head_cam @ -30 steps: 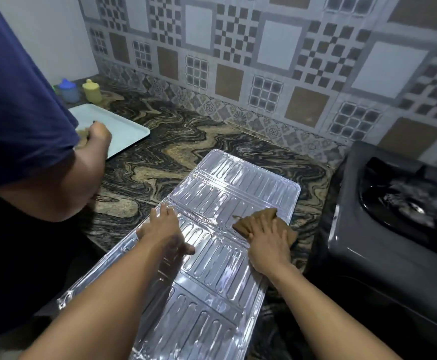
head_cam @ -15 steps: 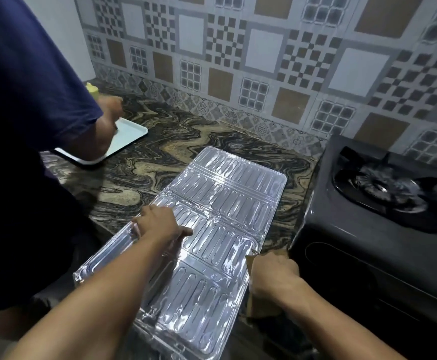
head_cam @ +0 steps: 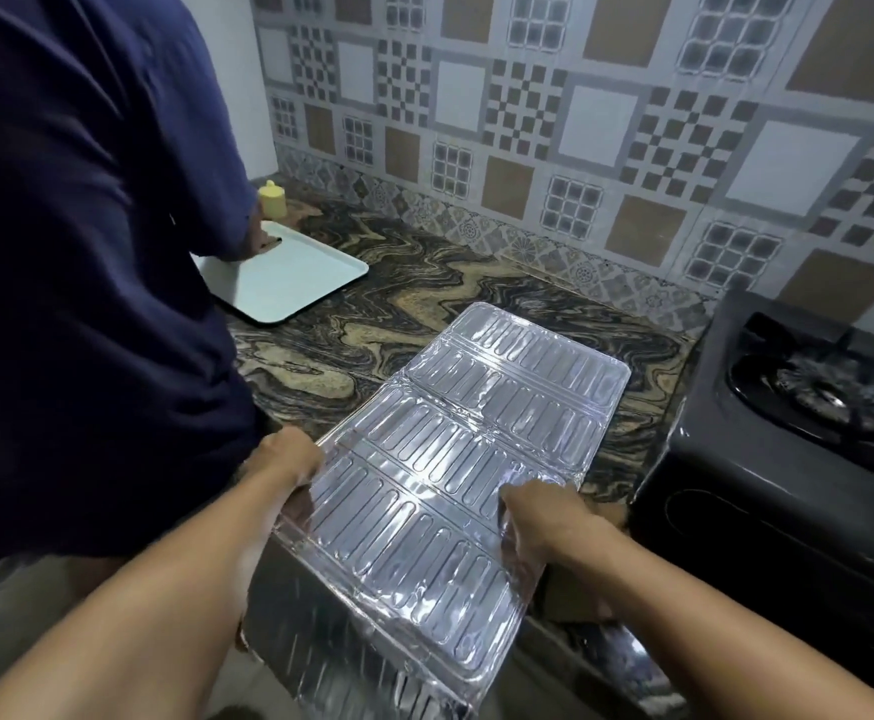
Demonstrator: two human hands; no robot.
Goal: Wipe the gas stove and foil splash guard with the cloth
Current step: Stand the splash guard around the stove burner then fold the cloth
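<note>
- Foil, thin and embossed, makes up the foil splash guard [head_cam: 455,459]; it lies in the centre of the frame, far panels flat on the marbled countertop [head_cam: 372,324], near panels hanging past the counter edge toward you.
- Your left hand [head_cam: 284,454] grips the guard's left edge, fingers curled over the rim.
- Your right hand [head_cam: 544,517] holds the right edge, fingers bent onto the foil. A brown cloth [head_cam: 575,589] shows just beneath that hand; whether you hold it too, I cannot tell.
- Judged from its look, the sheet is very light, floppy at the fold lines, and easy to dent or tear. Support it by both long edges near a crease, as you do, and press gently when wiping.
- Slick, shiny ribs may let the cloth skid, so steady one side.
- At right of the frame sits the black gas stove [head_cam: 788,459], just beside the guard.
- Upper left: another person in a navy shirt [head_cam: 86,252] stands over a pale tray [head_cam: 294,278], with a yellow container [head_cam: 272,199] behind.
</note>
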